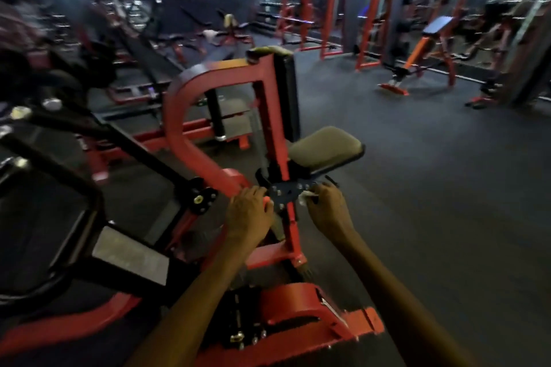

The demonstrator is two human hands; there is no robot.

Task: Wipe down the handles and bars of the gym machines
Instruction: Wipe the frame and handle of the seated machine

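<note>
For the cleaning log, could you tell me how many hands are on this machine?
2: left hand grips the red frame; right hand holds a white cloth at the black plate.

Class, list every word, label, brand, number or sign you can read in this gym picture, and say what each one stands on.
None can be read. The red machine frame, its black adjustment plate and the olive seat pad show no legible text. The picture is dim and motion-blurred, and anything on the far racks is too blurred to read.
</note>
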